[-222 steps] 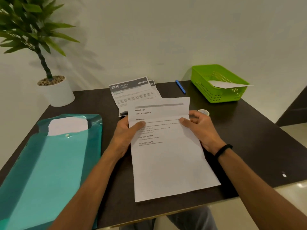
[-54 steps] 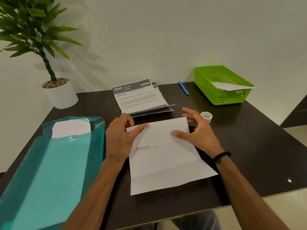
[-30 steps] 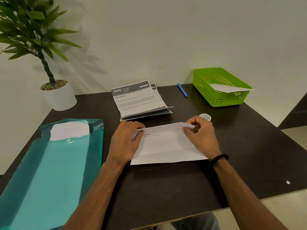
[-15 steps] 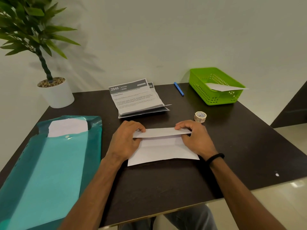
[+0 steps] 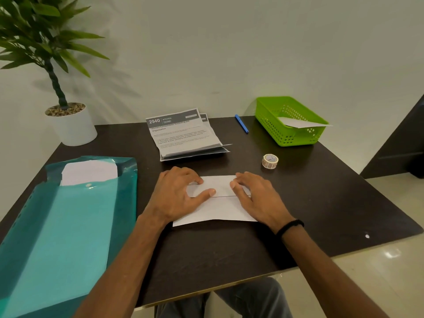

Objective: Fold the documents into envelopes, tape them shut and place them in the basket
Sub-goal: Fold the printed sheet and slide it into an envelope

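A white document (image 5: 215, 208), folded into a narrow packet, lies flat on the dark table in front of me. My left hand (image 5: 177, 195) presses down on its left end, thumb laid along the top flap's edge. My right hand (image 5: 258, 198) presses on its right end with fingers spread flat. A small roll of tape (image 5: 270, 161) stands to the right behind the packet. The green basket (image 5: 273, 125) sits at the back right with one folded white paper (image 5: 302, 123) resting in it. Printed documents (image 5: 183, 134) lie stacked behind my hands.
A teal plastic folder (image 5: 64, 226) with white sheets inside covers the table's left side. A potted plant (image 5: 68, 125) stands at the back left corner. A blue pen (image 5: 241, 123) lies between the printed stack and the basket.
The sheet went from open to folded in thirds. In the last half second the top flap came down flat and both hands moved inward onto it.
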Motion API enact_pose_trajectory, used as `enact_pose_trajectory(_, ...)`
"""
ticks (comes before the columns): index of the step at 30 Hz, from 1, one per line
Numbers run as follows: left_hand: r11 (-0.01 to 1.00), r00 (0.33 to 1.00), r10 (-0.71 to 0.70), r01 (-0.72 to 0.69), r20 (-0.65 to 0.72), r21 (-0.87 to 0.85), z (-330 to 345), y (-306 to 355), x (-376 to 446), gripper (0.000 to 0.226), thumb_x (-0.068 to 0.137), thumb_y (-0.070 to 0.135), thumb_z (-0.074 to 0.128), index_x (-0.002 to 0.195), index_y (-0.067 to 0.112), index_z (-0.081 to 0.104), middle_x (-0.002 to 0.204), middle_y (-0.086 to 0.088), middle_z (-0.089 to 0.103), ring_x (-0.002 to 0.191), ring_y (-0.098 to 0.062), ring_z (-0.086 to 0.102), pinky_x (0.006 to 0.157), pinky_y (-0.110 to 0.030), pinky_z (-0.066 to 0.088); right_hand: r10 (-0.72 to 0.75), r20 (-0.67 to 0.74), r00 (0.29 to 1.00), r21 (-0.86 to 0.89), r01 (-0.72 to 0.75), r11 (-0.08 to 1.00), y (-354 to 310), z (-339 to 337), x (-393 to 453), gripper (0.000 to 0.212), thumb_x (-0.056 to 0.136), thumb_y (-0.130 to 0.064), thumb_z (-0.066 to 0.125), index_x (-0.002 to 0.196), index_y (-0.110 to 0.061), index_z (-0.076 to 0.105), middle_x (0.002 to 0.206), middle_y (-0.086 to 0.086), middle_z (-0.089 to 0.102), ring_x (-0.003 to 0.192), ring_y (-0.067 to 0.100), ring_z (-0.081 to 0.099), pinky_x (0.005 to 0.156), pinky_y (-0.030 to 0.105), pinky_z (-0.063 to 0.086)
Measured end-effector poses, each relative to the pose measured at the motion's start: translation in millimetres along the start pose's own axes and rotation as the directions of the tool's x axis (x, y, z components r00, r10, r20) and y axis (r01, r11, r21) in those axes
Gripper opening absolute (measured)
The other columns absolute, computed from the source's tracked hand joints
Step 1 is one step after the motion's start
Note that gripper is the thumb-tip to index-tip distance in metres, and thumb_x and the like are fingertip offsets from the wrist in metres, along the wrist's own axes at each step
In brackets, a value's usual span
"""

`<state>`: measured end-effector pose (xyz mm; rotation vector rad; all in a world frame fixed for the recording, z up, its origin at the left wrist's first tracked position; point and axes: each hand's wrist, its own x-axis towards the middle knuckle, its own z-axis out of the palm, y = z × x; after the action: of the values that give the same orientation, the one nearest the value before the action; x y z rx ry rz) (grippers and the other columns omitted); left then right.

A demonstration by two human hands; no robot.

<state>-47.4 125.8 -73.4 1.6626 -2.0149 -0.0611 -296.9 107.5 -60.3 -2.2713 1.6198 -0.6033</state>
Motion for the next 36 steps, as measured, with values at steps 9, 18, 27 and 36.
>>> enact_pose_trajectory(9, 0.995, 0.994, 0.096, -0.095, -0.048, 0.007, 13, 3, 0, 0.031, 0.098, 0.038, 0.064, 0.125, 0.026, 0.073, 0.128, 0.007, 0.07, 0.12, -0.011, 0.059, 0.109, -0.036, 0.043, 0.024, 0.113, 0.993, -0.258, 0.006, 0.966, -64, 15, 18, 0.035, 0.109, -0.03, 0.049, 0.138, -0.013, 0.06, 0.142, 0.009, 0.06, 0.132, 0.026, 0.054, 0.111, 0.037, 0.043)
enact_pose_trajectory(18, 0.998, 1.0, -0.011, 0.013, -0.029, 0.059, 15, 3, -1, 0.039, 0.099, 0.044, 0.059, 0.133, 0.026, 0.068, 0.14, 0.003, 0.061, 0.135, -0.018, 0.046, 0.116, -0.046, 0.034, -0.075, 0.097, 0.992, -0.177, 0.092, 0.98, -70, 34, 5, 0.049, 0.113, -0.03, 0.041, 0.159, -0.014, 0.039, 0.168, 0.005, 0.035, 0.156, 0.018, 0.027, 0.126, 0.027, 0.015)
enact_pose_trajectory(27, 0.942, 0.934, -0.294, 0.319, -0.201, 0.103, 4, 1, 1, 0.028, 0.096, 0.042, 0.067, 0.111, 0.021, 0.079, 0.12, 0.0, 0.07, 0.118, -0.021, 0.051, 0.105, -0.045, 0.043, 0.047, 0.03, 0.998, -0.065, -0.045, 0.997, -27, 20, -4, 0.054, 0.11, -0.043, 0.044, 0.158, -0.019, 0.042, 0.168, -0.002, 0.035, 0.157, 0.013, 0.025, 0.126, 0.029, 0.02)
enact_pose_trajectory(36, 0.875, 0.872, -0.403, 0.456, -0.278, 0.162, -4, -1, 0, 0.035, 0.095, 0.052, 0.065, 0.103, 0.022, 0.082, 0.108, -0.004, 0.072, 0.11, -0.028, 0.053, 0.096, -0.05, 0.043, 0.11, -0.04, 0.993, -0.059, -0.112, 0.992, 1, 6, -6, 0.051, 0.108, -0.044, 0.048, 0.155, -0.022, 0.048, 0.165, -0.006, 0.04, 0.156, 0.011, 0.027, 0.124, 0.028, 0.022)
